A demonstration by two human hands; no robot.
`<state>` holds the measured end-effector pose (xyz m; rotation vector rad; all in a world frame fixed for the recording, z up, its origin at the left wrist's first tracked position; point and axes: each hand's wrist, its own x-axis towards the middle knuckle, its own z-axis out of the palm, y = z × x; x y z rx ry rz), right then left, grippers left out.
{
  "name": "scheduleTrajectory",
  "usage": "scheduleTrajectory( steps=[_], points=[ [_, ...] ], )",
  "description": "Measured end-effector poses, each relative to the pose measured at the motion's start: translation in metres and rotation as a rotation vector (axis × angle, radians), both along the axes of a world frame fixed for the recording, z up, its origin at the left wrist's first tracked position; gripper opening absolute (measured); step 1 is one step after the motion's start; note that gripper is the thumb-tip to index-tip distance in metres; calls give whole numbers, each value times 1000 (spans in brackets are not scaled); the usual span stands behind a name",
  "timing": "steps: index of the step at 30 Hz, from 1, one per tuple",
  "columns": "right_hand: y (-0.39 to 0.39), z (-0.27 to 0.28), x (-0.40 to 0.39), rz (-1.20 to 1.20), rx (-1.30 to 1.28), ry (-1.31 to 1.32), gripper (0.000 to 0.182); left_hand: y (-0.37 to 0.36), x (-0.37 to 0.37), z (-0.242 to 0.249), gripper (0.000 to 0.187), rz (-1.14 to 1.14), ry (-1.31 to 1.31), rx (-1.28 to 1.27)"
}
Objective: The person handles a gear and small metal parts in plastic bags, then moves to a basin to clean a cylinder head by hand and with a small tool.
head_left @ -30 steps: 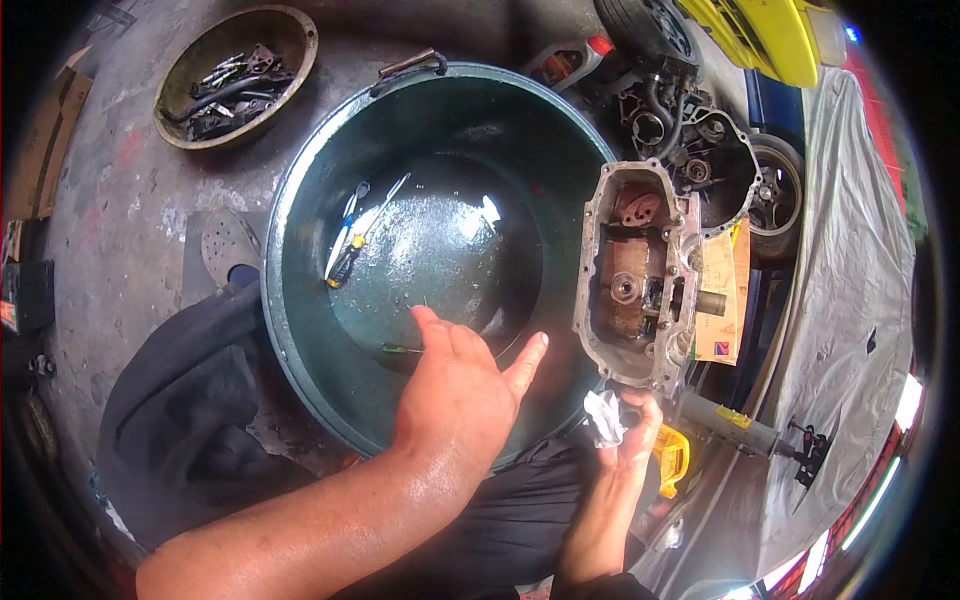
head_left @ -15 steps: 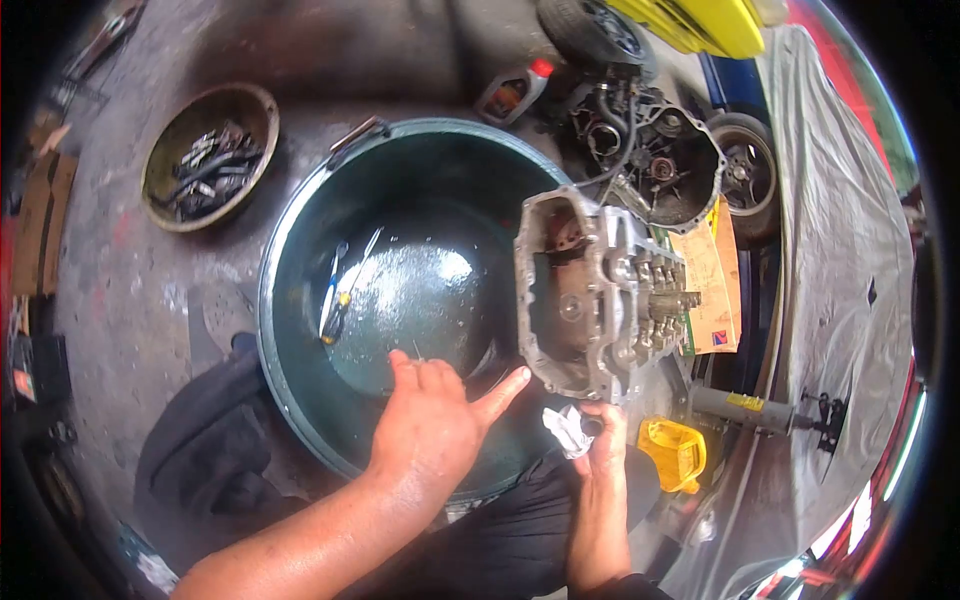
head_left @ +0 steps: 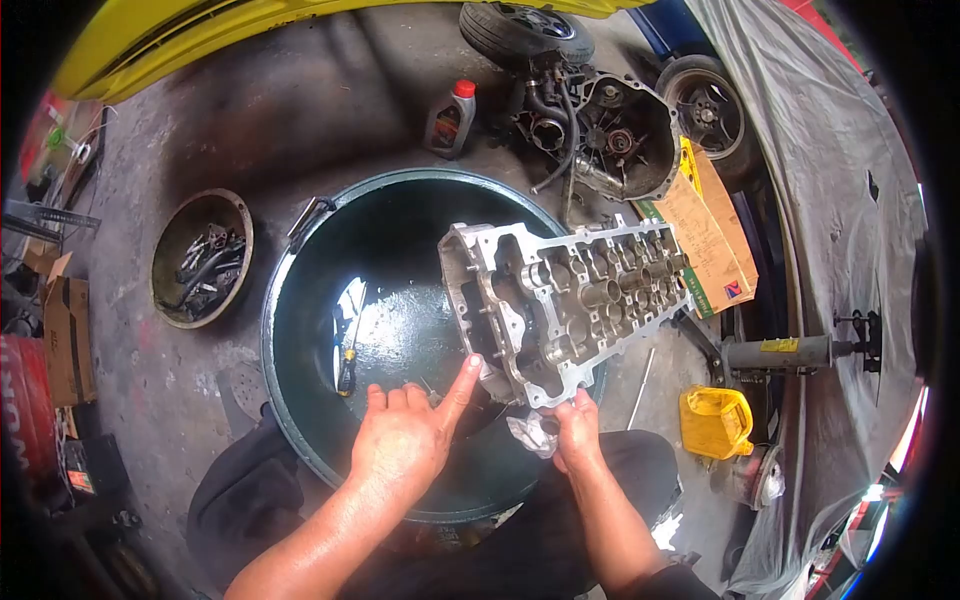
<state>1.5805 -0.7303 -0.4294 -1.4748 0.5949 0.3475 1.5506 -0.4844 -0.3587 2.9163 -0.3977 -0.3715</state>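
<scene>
A grey metal engine cylinder head (head_left: pixel 590 300) is tilted over the right side of a large dark green tub (head_left: pixel 283 290). At its lower corner my right hand (head_left: pixel 578 435) grips the edge, with a crumpled whitish rag or paper (head_left: pixel 533 435) beside the fingers. My left hand (head_left: pixel 400 430) hangs over the tub, fingers apart, its extended thumb at the casting's near left end. Whether that tip presses on the metal is hard to tell. Inside the tub lie a screwdriver (head_left: pixel 347 372) with a yellow-and-black handle and another slim tool (head_left: pixel 338 325) with some blue on it.
A basin (head_left: pixel 160 262) of metal parts sits left. Beyond the tub stand an oil bottle (head_left: pixel 450 125), a gearbox housing (head_left: pixel 625 140) and wheels (head_left: pixel 705 110). To the right are cardboard (head_left: pixel 700 235), a shock absorber (head_left: pixel 785 353) and a yellow jug (head_left: pixel 715 422).
The cylinder head has swung left and turned, so its valve-side openings now face me more. Both hands moved with it. My view has shifted, with the yellow panel now across the top.
</scene>
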Motion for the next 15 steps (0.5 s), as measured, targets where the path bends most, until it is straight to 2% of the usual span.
scheduleTrajectory(
  steps=[6,9,15],
  points=[
    [0,-6,-1,-28,21,23,40,-2,7,8,82,-55,-94,-65],
    [3,-9,-2,-49,31,17,43,-3,8,13,86,-45,-68,-54],
    [9,-9,-1,-55,30,17,43,-4,4,3,79,-64,-59,-47]
  ],
)
